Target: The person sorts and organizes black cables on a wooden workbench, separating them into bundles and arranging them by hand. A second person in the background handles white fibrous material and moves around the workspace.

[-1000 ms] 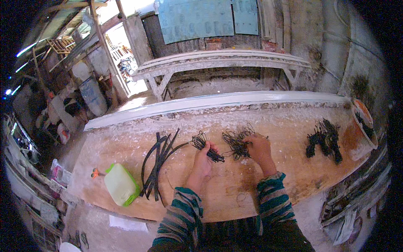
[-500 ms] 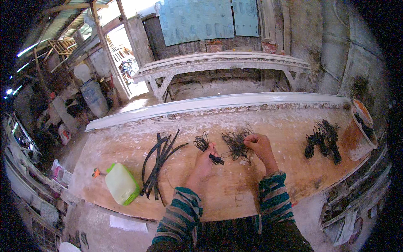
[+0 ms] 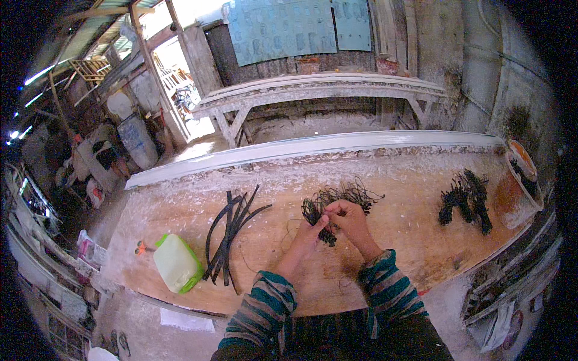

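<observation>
My left hand [image 3: 306, 239] is closed round a bundle of thin black looped cords [image 3: 310, 211], whose loops fan out above the fingers and whose short ends stick out below. Fingertips pinched, my right hand [image 3: 354, 225] meets the left thumb at this bundle; what it grips there is hidden, perhaps a cord. Just beyond both hands lies a loose tangle of the same black cords [image 3: 363, 195] on the wooden tabletop [image 3: 397, 265]. Left of my hands, several flat black strips [image 3: 226, 234] lie crossed over one another.
A green-rimmed pale container [image 3: 177, 263] and orange-handled scissors [image 3: 141, 247] lie at the left. More black cord bundles [image 3: 465, 198] are at the right, beside a tipped bucket [image 3: 512, 201]. A long white moulding [image 3: 313, 150] runs along the far edge; another bench [image 3: 325, 88] stands behind.
My left hand has moved right with its cord bundle, beside the loose tangle. The right hand has come left and nearer, from the tangle to the left hand's fingertips.
</observation>
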